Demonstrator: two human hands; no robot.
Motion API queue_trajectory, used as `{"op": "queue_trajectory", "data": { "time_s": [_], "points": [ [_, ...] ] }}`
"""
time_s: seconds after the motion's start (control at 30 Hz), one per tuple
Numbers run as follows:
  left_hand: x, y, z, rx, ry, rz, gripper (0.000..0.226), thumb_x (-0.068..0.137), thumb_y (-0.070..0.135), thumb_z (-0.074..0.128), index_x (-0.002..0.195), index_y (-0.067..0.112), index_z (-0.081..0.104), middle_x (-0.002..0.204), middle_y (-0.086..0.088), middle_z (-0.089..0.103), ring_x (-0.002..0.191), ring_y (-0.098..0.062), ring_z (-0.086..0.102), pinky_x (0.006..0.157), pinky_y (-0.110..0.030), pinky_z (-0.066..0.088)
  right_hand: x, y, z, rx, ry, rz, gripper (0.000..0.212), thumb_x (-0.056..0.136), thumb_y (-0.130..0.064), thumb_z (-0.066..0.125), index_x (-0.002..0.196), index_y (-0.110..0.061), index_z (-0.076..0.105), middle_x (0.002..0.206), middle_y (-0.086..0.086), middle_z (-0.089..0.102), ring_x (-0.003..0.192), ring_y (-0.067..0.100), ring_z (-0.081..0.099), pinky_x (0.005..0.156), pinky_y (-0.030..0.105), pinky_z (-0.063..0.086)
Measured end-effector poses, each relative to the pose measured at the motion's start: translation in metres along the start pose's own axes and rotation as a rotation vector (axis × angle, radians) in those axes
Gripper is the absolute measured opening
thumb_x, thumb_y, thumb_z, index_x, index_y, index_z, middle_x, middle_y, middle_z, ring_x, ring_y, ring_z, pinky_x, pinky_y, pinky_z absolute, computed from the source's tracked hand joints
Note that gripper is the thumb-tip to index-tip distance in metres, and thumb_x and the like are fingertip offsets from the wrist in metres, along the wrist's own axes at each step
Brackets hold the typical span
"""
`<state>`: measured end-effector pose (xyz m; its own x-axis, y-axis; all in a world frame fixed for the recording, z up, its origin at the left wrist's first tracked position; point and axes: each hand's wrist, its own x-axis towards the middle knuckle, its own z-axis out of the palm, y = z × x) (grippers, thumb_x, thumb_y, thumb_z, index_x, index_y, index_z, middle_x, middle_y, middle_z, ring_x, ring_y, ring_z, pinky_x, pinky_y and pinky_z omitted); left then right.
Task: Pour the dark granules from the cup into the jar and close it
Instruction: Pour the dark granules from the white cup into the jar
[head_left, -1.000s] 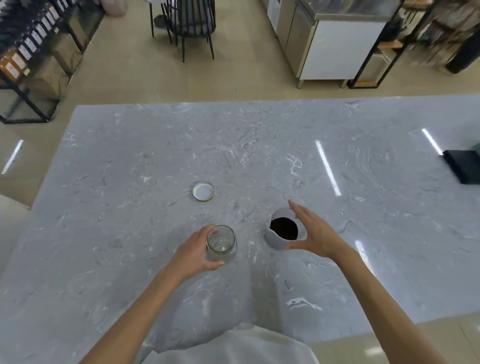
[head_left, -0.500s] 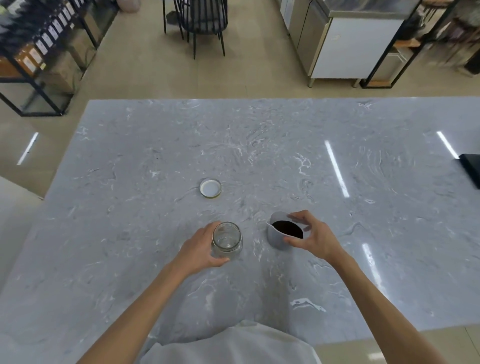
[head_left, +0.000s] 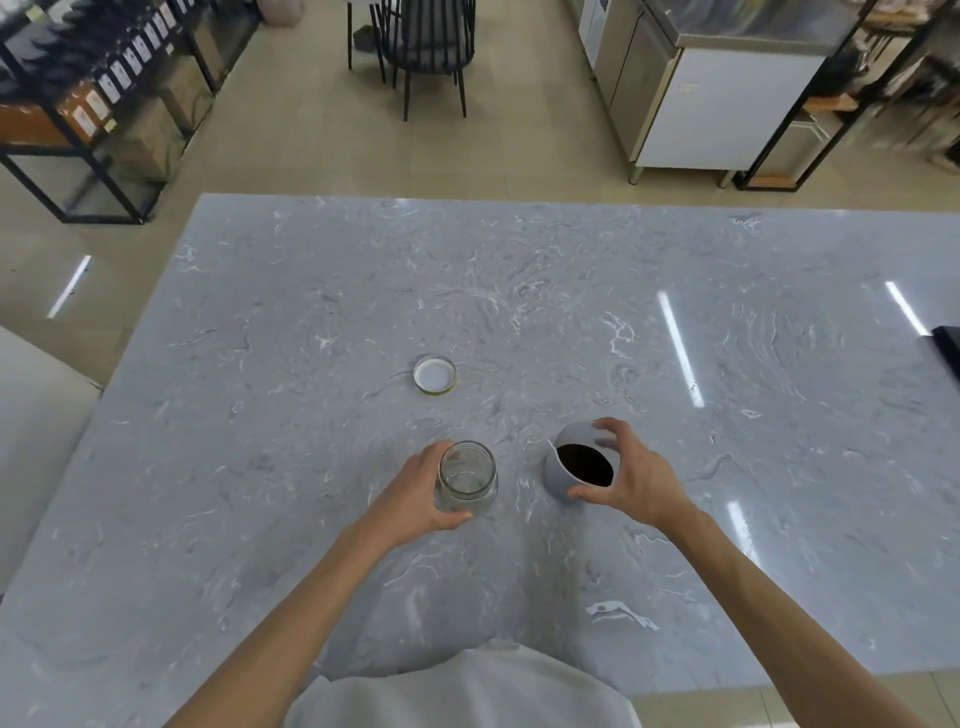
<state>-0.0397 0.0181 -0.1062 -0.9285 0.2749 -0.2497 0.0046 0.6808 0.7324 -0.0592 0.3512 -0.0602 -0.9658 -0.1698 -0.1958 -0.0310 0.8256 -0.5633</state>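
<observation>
Gripping the clear, empty glass jar (head_left: 466, 477) around its side, our left hand (head_left: 415, 501) keeps it upright on the grey marbled tabletop (head_left: 571, 291). Just beside it to the right, our right hand (head_left: 636, 480) clasps the pale grey spouted cup (head_left: 558, 475), dark granules (head_left: 586, 464) filling it. Farther out, apart from both hands, lies the round white gold-rimmed lid (head_left: 435, 375).

jar (head_left: 466, 477) x1 | cup (head_left: 563, 475) x1 | lid (head_left: 435, 374) x1 | hands x2: left hand (head_left: 415, 501), right hand (head_left: 636, 480)
</observation>
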Motion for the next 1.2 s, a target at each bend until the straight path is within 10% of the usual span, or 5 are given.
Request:
{"op": "queue_trajectory", "data": {
  "time_s": [0.13,0.67,0.87,1.2],
  "points": [
    [0.000,0.001,-0.001,0.003,-0.004,-0.001,0.100,0.069,0.044,0.088,0.151,0.023,0.033,0.145,0.005,0.048,0.131,-0.015,0.045,0.111,-0.034,0.039,0.005,-0.002,-0.004,-0.030,-0.069,-0.092,0.113,0.058,-0.071,0.079,0.148,-0.033,0.022,0.150,-0.015,0.032,0.126,0.003,0.051,0.089,0.039,0.055],
    [-0.002,0.003,0.000,-0.076,-0.019,-0.047,0.098,0.069,0.045,0.089,0.149,0.033,0.032,0.138,0.007,0.048,0.097,-0.009,0.049,0.090,-0.020,0.042,0.008,-0.009,0.001,0.185,-0.030,0.084,0.077,0.057,-0.063,0.084,0.119,-0.043,0.044,0.127,-0.022,0.059,0.117,0.000,0.058,0.095,0.033,0.050],
    [-0.001,0.009,0.000,-0.063,0.019,-0.035,0.104,0.069,0.041,0.090,0.154,0.030,0.032,0.146,0.012,0.051,0.118,-0.024,0.059,0.092,-0.020,0.042,0.011,-0.024,0.005,0.239,-0.071,0.054,0.085,0.052,-0.072,0.080,0.121,-0.035,0.048,0.124,-0.017,0.063,0.118,0.002,0.059,0.099,0.034,0.050],
    [0.003,0.006,-0.007,-0.178,-0.020,0.055,0.097,0.064,0.042,0.089,0.143,0.053,0.034,0.145,0.023,0.047,0.122,0.015,0.047,0.092,-0.005,0.040,0.010,-0.087,-0.030,-0.156,-0.097,-0.181,0.079,0.064,-0.068,0.074,0.135,-0.048,0.044,0.124,-0.035,0.050,0.115,-0.007,0.055,0.087,0.018,0.044]
  ]
}}
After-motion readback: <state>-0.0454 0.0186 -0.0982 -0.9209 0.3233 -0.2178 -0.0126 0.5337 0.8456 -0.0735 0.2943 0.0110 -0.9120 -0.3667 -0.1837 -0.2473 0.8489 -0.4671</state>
